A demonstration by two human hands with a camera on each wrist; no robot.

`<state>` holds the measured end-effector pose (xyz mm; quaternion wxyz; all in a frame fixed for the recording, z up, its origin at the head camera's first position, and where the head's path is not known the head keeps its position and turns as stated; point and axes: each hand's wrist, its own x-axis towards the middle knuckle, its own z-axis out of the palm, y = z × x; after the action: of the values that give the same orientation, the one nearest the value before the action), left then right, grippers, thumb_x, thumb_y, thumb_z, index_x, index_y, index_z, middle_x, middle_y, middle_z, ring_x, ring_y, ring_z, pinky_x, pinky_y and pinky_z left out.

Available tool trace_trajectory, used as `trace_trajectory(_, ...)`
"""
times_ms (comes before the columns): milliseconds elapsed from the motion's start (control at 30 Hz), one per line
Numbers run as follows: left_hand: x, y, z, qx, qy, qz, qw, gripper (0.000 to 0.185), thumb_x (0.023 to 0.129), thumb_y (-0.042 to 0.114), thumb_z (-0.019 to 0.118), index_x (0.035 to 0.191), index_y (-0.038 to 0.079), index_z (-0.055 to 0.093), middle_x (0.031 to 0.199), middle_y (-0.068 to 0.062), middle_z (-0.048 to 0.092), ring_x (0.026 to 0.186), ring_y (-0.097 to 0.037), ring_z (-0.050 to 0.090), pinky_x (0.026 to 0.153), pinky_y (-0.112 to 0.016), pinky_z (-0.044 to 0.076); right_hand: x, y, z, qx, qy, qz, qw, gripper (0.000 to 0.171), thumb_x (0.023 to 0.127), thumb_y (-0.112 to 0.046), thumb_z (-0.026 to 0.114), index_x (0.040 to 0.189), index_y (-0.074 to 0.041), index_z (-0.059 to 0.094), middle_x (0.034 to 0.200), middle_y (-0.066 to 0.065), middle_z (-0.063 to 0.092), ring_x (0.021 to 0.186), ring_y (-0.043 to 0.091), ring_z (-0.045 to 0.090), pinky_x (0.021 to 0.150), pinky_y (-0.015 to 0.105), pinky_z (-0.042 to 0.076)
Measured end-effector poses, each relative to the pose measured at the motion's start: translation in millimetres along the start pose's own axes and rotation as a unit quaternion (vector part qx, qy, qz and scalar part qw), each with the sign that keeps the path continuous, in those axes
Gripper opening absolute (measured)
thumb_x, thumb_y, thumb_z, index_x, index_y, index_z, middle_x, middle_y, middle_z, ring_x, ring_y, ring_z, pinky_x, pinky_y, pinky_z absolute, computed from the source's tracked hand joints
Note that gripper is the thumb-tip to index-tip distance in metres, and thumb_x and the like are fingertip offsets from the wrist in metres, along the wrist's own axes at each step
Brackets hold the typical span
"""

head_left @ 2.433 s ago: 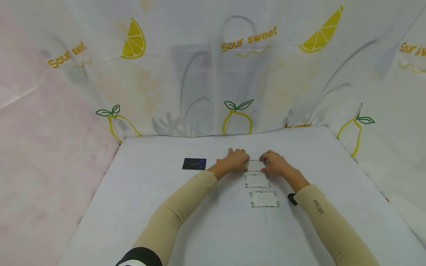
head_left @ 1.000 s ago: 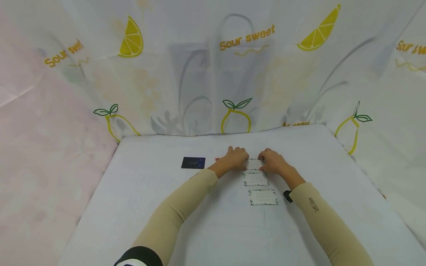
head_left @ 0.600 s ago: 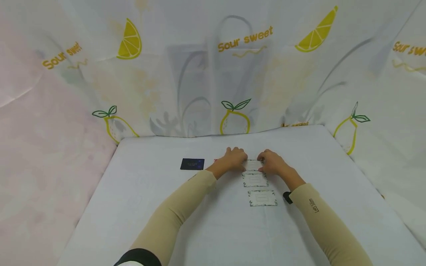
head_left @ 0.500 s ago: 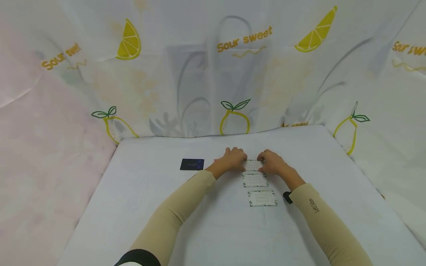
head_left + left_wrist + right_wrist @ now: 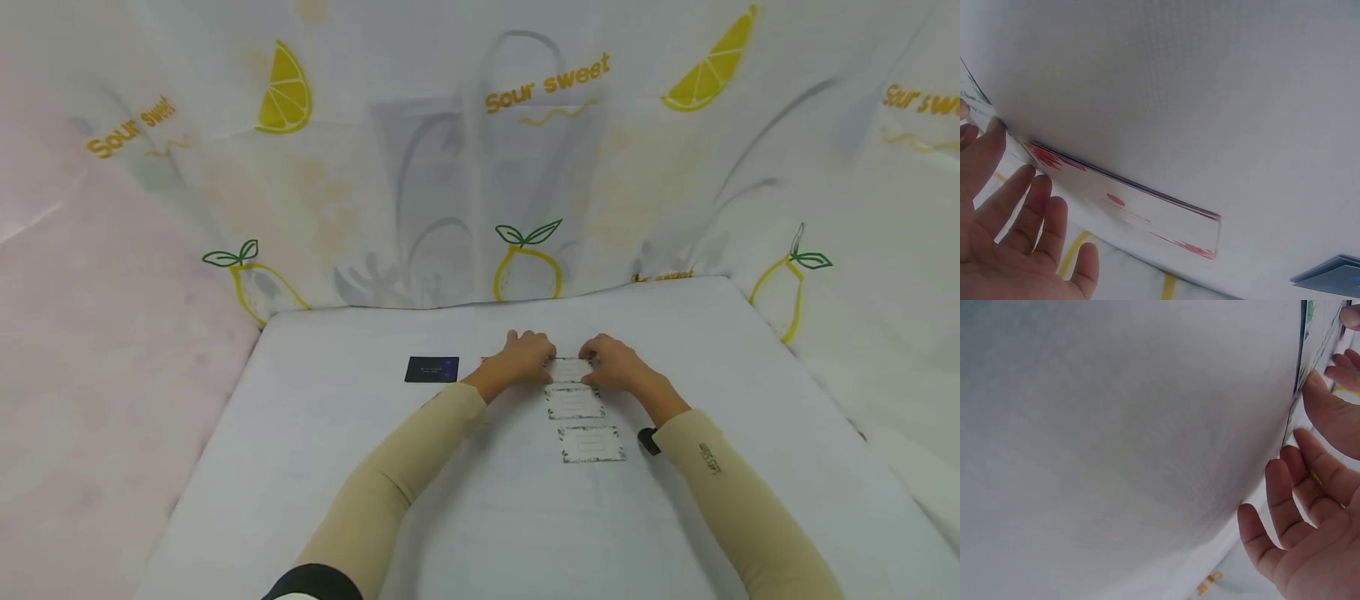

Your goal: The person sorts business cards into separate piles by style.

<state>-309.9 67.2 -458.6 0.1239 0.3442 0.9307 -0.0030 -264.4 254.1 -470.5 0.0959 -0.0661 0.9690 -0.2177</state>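
Three flat white paper cards with dark speckled borders, laid in a column on the smooth white cloth-covered table (image 5: pixel 337 467): farthest card (image 5: pixel 570 370), middle card (image 5: pixel 574 403), nearest card (image 5: pixel 592 444). Farthest one framed between left hand (image 5: pixel 527 358) and right hand (image 5: pixel 611 365), fingertips at its short edges; fingers fairly straight and spread in both wrist views, whether pinching cannot be told. One thin white card with red print (image 5: pixel 1129 203) just left of the left hand, one dark blue rectangular card (image 5: pixel 432 369) further left, apart. Wide bare cloth toward the near edge and both sides. Behind, a draped white curtain with printed yellow lemons (image 5: pixel 525 167), falling to the far table edge.
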Motion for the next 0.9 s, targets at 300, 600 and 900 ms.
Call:
trace_trajectory(300,0.3,-9.3,0.7,0.006,0.015,0.008,0.9998,0.044,0.086,0.043,0.075,0.123,0.020,0.068,0.118,0.001,0.064,0.103,-0.019,0.054,0.091,-0.042,0.036,1.7,-7.7,0.2,-0.009,0.001,0.003,1.000,0.043,0.086,-0.019,0.077,0.122,-0.001,0.062,0.125,0.019,0.056,0.107,0.032,0.056,0.098,0.052,0.044)
trace_trajectory(600,-4.0,-7.9,-0.1,0.016,0.012,0.013,0.9997,0.042,0.088,0.043,0.072,0.123,0.021,0.067,0.119,0.001,0.063,0.106,-0.019,0.054,0.092,-0.043,0.035,-0.6,-6.5,2.4,-0.010,0.005,0.001,1.000,0.044,0.086,-0.021,0.077,0.122,-0.002,0.061,0.127,0.022,0.055,0.109,0.034,0.057,0.098,0.056,0.042)
trace_trajectory(900,-26.0,-6.4,3.1,0.098,0.075,0.049,0.9911,0.068,0.095,0.066,0.044,0.152,0.029,0.037,0.159,-0.004,0.033,0.145,-0.026,0.032,0.114,-0.054,0.028,-25.3,3.4,-5.4,-0.041,0.076,-0.044,0.995,0.055,0.096,-0.034,0.062,0.138,-0.001,0.049,0.147,0.032,0.036,0.124,0.052,0.049,0.097,0.068,0.041)
